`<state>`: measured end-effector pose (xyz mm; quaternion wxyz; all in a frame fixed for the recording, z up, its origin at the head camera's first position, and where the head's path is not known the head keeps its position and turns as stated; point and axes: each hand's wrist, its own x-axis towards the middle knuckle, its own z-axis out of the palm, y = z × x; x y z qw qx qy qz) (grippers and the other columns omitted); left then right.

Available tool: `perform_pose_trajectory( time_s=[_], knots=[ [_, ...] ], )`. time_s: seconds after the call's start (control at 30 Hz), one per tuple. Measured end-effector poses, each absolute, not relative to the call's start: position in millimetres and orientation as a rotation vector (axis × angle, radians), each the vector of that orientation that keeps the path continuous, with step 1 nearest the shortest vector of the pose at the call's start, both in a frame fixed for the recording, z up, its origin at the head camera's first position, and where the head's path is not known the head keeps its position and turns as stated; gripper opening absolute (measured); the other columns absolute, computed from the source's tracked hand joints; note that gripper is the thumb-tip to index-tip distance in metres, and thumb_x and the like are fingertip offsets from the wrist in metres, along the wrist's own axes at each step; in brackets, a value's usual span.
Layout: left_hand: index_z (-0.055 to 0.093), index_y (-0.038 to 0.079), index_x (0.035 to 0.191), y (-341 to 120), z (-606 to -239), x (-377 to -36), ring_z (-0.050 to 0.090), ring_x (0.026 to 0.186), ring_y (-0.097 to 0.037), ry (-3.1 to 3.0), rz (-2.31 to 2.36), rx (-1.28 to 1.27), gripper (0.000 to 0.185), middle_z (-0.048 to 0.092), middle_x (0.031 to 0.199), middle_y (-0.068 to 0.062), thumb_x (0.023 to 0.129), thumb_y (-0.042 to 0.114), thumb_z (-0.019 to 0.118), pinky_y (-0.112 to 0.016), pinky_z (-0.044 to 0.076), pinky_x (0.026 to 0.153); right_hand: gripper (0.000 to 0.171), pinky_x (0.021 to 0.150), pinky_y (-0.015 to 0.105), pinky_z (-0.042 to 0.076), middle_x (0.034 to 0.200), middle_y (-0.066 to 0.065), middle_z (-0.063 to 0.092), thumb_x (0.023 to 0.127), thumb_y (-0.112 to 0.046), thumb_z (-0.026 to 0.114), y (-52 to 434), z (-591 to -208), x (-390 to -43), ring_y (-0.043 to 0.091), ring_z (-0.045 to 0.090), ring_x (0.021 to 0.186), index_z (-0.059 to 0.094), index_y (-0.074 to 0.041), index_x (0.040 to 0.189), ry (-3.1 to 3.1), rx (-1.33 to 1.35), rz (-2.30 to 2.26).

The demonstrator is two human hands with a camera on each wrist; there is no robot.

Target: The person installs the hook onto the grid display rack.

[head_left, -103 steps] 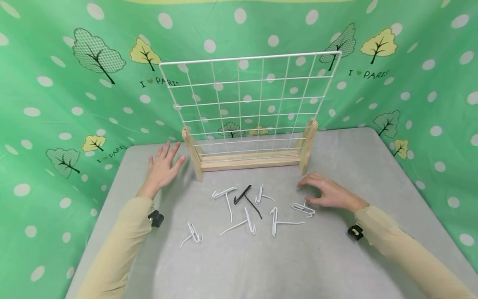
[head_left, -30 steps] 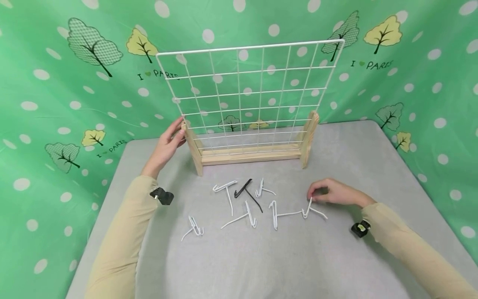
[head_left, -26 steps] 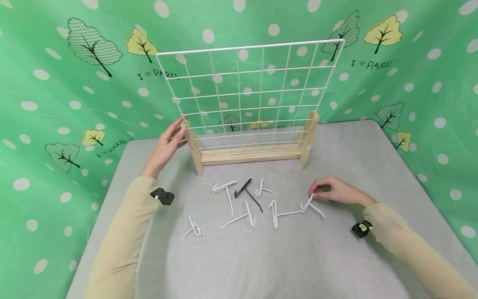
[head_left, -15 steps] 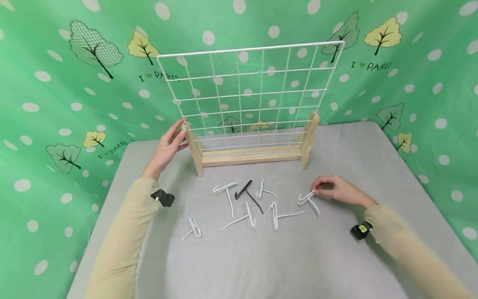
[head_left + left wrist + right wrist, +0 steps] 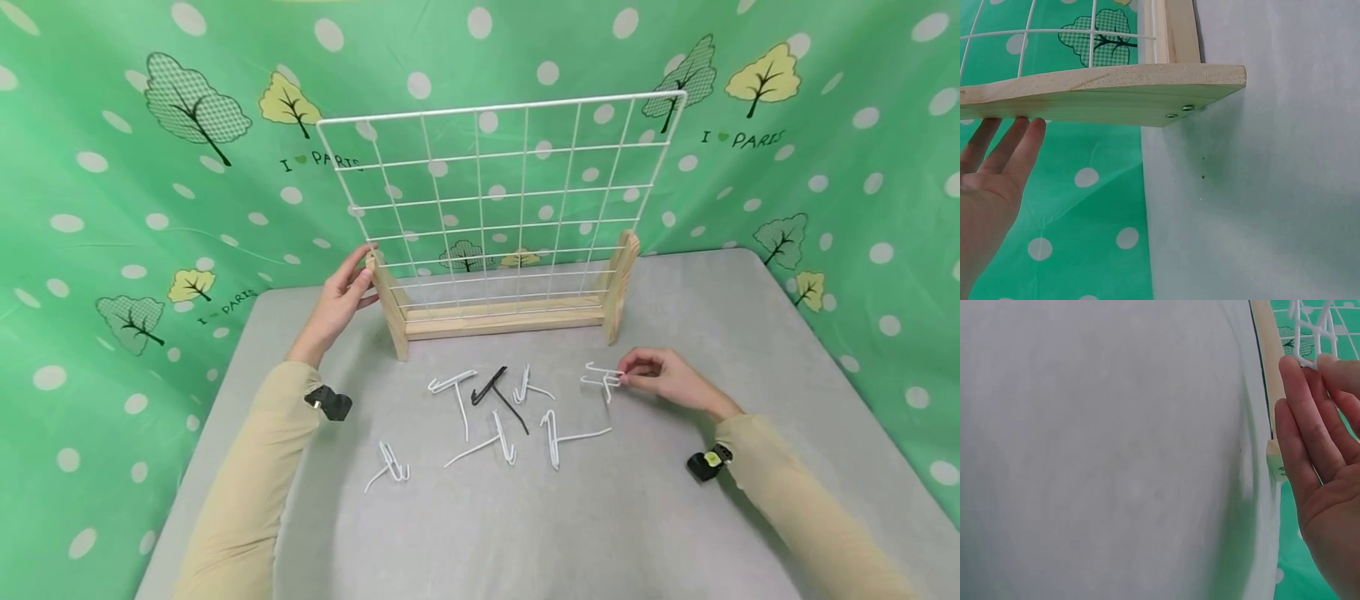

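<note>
A white wire grid [image 5: 525,199] stands upright in a wooden stand [image 5: 510,325] at the back of the table. My left hand [image 5: 337,300] holds the upper part of the stand's left side panel, thumb at its front edge. In the left wrist view, several fingertips of the left hand [image 5: 997,169] touch the panel's outer face [image 5: 1110,103]. My right hand [image 5: 663,377] pinches a white wire hook [image 5: 602,376] by one end, raised above the table, right of the other hooks. The right wrist view shows this hook [image 5: 1316,328] between thumb and fingertips.
On the grey table [image 5: 480,533] in front of the stand lie several white hooks, such as this left one [image 5: 391,465] and this long-armed one [image 5: 553,437]. One black hook [image 5: 491,387] lies among them. A green dotted curtain [image 5: 187,350] closes off the back and sides.
My left hand has come up from the table to the stand's left panel. My right hand has picked up the rightmost white hook, turned it and raised it.
</note>
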<state>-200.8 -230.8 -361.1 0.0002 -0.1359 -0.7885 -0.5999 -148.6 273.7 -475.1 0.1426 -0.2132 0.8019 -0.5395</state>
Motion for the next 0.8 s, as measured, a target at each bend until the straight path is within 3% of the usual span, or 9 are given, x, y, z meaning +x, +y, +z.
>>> perform_pose_trajectory(
  time_s=[0.3,0.63,0.8],
  knots=[
    [0.025,0.004,0.151,-231,-362,-201,0.038,0.129,-0.047,-2.469,-1.903,-0.41,0.048,0.031,0.149,-0.028,0.106,0.014,0.037,-0.059,0.04,0.099,0.011,0.073,0.021,0.057,0.088,0.023,0.067,0.086,0.012,0.065,262,-477,-151,0.016,0.068,0.082,0.059,0.014,0.095,2.293,-0.595,-1.76],
    [0.025,0.004,0.151,-231,-363,-201,0.037,0.129,-0.047,-2.464,-1.91,-0.408,0.048,0.029,0.15,-0.027,0.106,0.014,0.038,-0.059,0.041,0.099,0.011,0.075,0.018,0.055,0.091,0.028,0.066,0.087,0.011,0.064,251,-478,-153,0.017,0.07,0.084,0.057,0.017,0.093,2.354,-0.489,-1.884],
    [0.025,0.004,0.152,-232,-363,-200,0.038,0.129,-0.047,-2.469,-1.905,-0.41,0.049,0.03,0.149,-0.027,0.106,0.015,0.039,-0.059,0.04,0.099,0.011,0.073,0.019,0.056,0.087,0.016,0.071,0.087,0.01,0.064,247,-475,-155,0.017,0.07,0.081,0.056,0.017,0.092,2.377,-0.434,-1.951]
  ],
)
